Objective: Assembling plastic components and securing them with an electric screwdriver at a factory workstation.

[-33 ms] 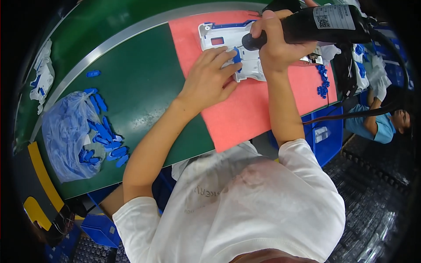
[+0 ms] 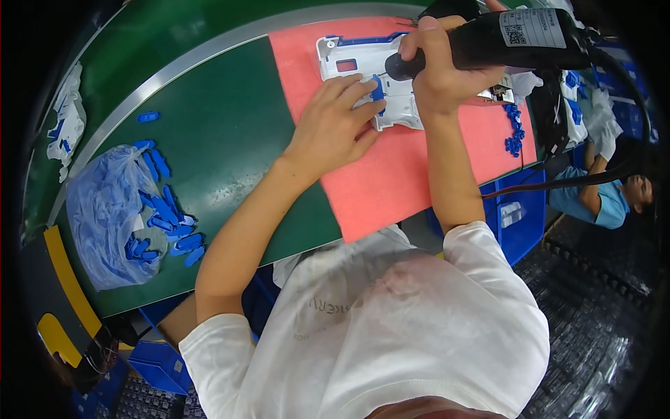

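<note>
A white plastic housing (image 2: 398,115) with a blue edge lies on the pink mat, its hollow side up. My left hand (image 2: 335,122) rests over its left part, fingers bent. The fingertips press on a blue plastic strip (image 2: 377,89) inside the housing, and the thumb is by the near edge. In my right hand (image 2: 443,77) is a black electric screwdriver (image 2: 481,45), fingers wrapped round its body. It lies nearly level above the housing; its thin bit points left to the top of the blue strip. Whether a screw sits at the bit is too small to tell.
Small blue parts (image 2: 514,133) lie at the mat's right side. On the green table (image 2: 230,140), a clear plastic bag (image 2: 105,216) spills blue strips at the left. A black cable (image 2: 572,181) crosses at right. A co-worker in a light blue shirt (image 2: 600,202) is beyond.
</note>
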The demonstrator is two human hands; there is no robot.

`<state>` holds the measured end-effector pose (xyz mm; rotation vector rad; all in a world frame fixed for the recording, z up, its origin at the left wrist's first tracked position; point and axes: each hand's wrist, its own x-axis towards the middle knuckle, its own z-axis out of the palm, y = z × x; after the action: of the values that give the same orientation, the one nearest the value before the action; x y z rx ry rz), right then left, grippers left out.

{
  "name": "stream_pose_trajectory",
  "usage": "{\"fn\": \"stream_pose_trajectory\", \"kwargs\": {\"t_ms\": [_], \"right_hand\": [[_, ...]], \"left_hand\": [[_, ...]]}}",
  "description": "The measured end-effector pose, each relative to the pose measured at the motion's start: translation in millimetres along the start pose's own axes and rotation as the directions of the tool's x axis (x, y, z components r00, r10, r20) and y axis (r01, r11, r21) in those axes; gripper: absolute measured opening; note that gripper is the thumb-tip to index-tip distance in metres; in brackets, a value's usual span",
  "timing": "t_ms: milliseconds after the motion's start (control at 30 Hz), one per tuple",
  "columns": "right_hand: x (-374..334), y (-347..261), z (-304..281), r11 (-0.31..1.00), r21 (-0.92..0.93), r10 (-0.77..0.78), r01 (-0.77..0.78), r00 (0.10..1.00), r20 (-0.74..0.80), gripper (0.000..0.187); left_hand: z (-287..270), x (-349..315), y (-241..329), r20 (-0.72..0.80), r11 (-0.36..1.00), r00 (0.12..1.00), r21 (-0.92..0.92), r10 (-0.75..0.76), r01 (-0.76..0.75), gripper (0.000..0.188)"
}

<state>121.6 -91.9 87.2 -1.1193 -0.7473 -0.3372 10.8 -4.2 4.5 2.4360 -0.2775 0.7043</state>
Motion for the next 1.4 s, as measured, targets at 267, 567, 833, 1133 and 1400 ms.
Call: {"fn": "stream_pose_trajectory", "kwargs": {"t_ms": [267, 567, 833, 1133, 1400], "right_hand": [[-3, 10, 2, 0.997, -0.072, 0.003, -0.001, 0.999, 0.033, 0.065], [-2, 14, 7, 0.988, -0.156, 0.009, 0.006, 0.995, 0.1, 0.06], [-7, 17, 6, 0.991, -0.132, -0.013, 0.027, 0.994, 0.109, 0.056], [17, 10, -57, 0.994, -0.043, -0.108, 0.104, 0.988, -0.107, 0.003], [70, -47, -160, 0.933, -0.206, -0.327, 0.296, 0.935, -0.139, 0.061]], "left_hand": [[2, -2, -1, -0.005, 1.0, 1.0, -0.005, -0.018, 0.018, 0.033], [3, -3, -1, -0.033, 1.0, 0.999, -0.01, -0.025, 0.025, 0.031], [5, -3, -2, -0.034, 1.0, 0.999, -0.019, -0.024, 0.024, 0.03], [0, -4, -5, -0.022, 1.0, 1.0, -0.005, -0.001, 0.001, 0.035], [-2, 1, 1, 0.022, 0.999, 1.0, 0.042, -0.001, 0.0, 0.039]]}}
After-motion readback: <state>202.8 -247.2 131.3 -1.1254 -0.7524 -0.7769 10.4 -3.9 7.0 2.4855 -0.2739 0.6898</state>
